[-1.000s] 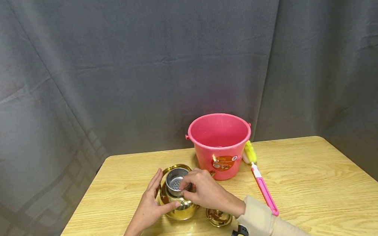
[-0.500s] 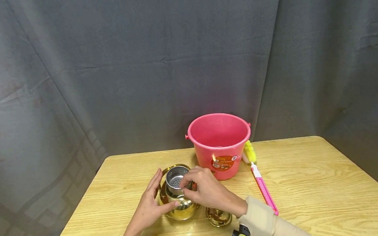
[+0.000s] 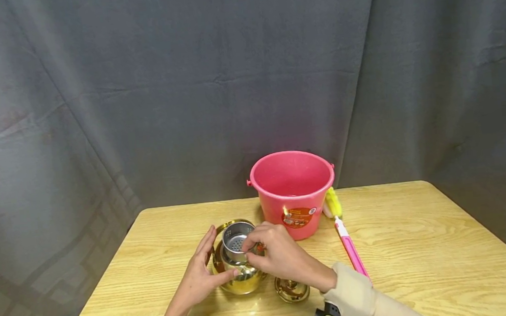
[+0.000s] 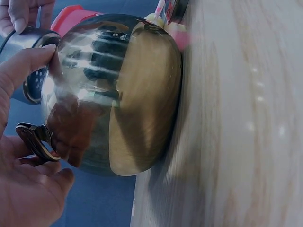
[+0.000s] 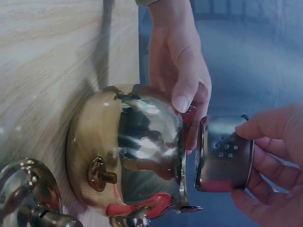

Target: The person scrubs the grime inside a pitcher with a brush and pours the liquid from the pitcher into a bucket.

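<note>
A shiny gold-coloured teapot [image 3: 244, 283] stands lidless on the table. Its shoulder is held in my left hand [image 3: 198, 275], thumb on the near side and fingers around the far left side by the handle. Between thumb and fingers, my right hand [image 3: 276, 253] pinches the rim of a steel tea infuser basket [image 5: 220, 163] with small holes. The basket hangs upright just over the teapot's mouth, with a narrow gap between them in the right wrist view. Right of the pot lies its gold-coloured lid [image 3: 293, 291], knob up.
Behind the teapot to the right stands a pink bucket [image 3: 269, 201] with an orange label. A brush [image 3: 350, 247] with a pink and white handle and a yellow head lies beside it. The wooden table [image 3: 424, 253] ends at a grey curtain [image 3: 176, 109].
My right hand and the infuser basket have shifted very slightly right, and the hand now covers the spout. My left hand keeps its place on the teapot.
</note>
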